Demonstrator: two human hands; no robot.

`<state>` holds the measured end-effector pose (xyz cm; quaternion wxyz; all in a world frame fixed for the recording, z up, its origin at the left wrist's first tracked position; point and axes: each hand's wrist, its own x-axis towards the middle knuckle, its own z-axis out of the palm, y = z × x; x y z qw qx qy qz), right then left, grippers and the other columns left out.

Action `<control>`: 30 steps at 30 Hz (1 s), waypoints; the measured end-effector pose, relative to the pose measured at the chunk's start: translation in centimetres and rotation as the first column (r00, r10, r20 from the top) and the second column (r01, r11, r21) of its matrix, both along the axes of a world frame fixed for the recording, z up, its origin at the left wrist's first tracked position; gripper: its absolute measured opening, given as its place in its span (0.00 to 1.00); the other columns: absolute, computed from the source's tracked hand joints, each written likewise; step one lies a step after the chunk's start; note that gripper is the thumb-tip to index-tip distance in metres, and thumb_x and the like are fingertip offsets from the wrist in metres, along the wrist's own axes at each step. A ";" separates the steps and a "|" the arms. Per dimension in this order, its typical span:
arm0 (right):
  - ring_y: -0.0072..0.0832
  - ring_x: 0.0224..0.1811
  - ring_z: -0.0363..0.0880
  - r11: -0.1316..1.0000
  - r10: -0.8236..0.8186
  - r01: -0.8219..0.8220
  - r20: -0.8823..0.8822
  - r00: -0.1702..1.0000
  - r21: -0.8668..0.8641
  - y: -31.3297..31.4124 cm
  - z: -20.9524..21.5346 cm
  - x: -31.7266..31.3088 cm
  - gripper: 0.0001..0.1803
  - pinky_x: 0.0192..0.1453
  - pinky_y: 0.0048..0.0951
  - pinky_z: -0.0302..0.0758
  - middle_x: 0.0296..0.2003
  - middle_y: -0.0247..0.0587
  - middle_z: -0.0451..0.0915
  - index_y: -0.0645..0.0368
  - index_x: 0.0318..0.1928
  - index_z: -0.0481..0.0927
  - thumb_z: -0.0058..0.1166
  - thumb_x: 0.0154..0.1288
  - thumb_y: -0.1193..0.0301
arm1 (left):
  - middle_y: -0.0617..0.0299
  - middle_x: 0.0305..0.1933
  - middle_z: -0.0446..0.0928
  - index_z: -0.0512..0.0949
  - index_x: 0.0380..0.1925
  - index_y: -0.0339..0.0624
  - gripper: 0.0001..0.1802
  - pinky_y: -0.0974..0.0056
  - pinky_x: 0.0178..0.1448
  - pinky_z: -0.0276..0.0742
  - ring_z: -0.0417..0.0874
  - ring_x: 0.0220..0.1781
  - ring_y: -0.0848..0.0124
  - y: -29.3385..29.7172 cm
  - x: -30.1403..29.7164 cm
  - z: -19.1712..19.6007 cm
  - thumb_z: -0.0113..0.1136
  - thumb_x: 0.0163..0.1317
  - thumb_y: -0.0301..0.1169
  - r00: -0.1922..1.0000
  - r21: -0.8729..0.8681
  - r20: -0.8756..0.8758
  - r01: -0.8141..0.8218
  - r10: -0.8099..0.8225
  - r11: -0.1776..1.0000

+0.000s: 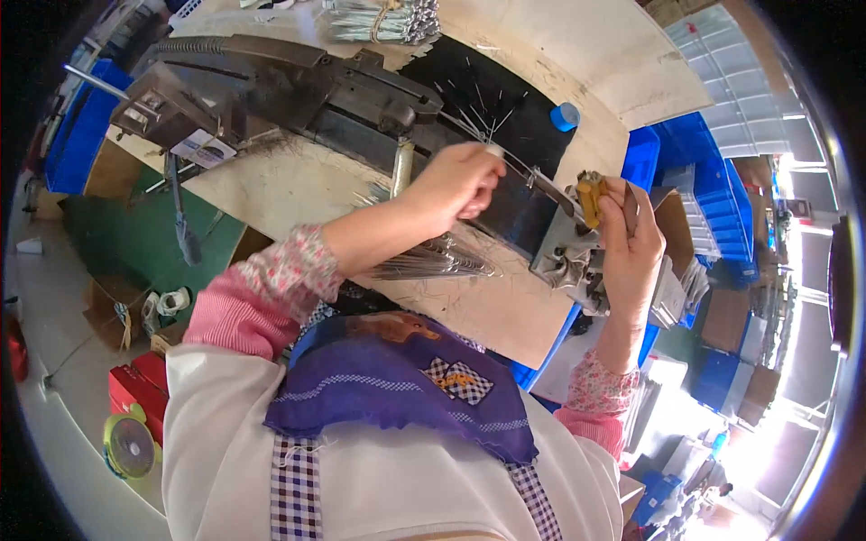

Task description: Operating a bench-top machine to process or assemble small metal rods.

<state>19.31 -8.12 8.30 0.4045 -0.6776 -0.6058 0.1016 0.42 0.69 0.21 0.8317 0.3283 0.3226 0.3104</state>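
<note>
Blue plastic crates (713,189) flank a pale worn workbench (577,54); bright daylight at right.

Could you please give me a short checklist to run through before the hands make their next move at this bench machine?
1. Left hand pinching a thin metal rod at the machine: ok.
2. Right hand gripping the small yellow part: ok.
3. Rod tip lined up with the yellow part: cannot tell.
4. Spare rods within reach under the left forearm: ok.
5. Loose rods scattered on the dark mat: not ok.
</note>
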 end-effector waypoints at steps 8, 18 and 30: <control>0.40 0.36 0.82 0.870 0.491 -0.472 0.331 0.806 -0.141 10.8 -3.5 -3.2 0.13 0.41 0.30 0.77 0.33 0.49 0.82 0.63 0.47 0.80 0.50 0.61 0.77 | 0.74 0.17 0.60 0.72 0.30 0.44 0.15 0.73 0.19 0.48 0.55 0.15 0.82 -0.6 -0.6 0.4 0.46 0.73 0.40 0.978 0.125 -0.034 -0.198 0.204 0.972; 0.24 0.30 0.82 0.687 0.341 -0.581 -0.511 0.789 -0.438 11.2 -0.6 -2.8 0.16 0.37 0.24 0.80 0.31 0.40 0.81 0.67 0.51 0.78 0.53 0.64 0.74 | 0.67 0.19 0.70 0.73 0.32 0.41 0.17 0.72 0.19 0.58 0.66 0.16 0.79 -0.5 -1.4 -0.5 0.45 0.72 0.43 0.987 0.099 0.013 -0.161 0.161 0.982; 0.46 0.44 0.73 0.968 0.251 -0.211 0.454 0.855 -0.136 8.8 0.9 -1.6 0.23 0.50 0.42 0.70 0.34 0.49 0.74 0.55 0.58 0.74 0.53 0.62 0.67 | 0.51 0.53 0.70 0.66 0.53 0.30 0.39 0.57 0.70 0.61 0.69 0.61 0.60 0.5 -2.2 2.1 0.39 0.67 0.61 0.766 -0.390 0.574 -0.057 0.291 0.919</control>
